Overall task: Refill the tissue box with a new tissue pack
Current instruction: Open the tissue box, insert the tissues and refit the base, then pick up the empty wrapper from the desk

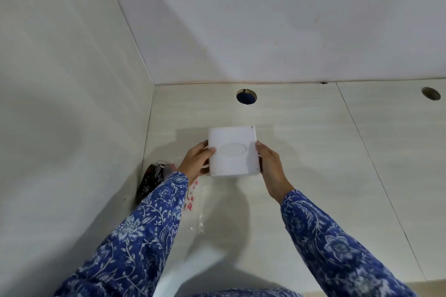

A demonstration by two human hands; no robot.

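Both hands hold the white tissue box (233, 151) between them, above the pale tabletop (313, 152) near its back left corner. The left hand (196, 160) has its grip closed on the box's left edge, thumb lying on the face beside the oval opening. The right hand (270, 164) presses its grip against the right edge. Under the left sleeve (135, 236) lies a clear plastic wrapper (195, 210) with pink marks, and a dark patterned item (152, 181) sits in the corner. 2 round holes (246, 96) pierce the tabletop behind.
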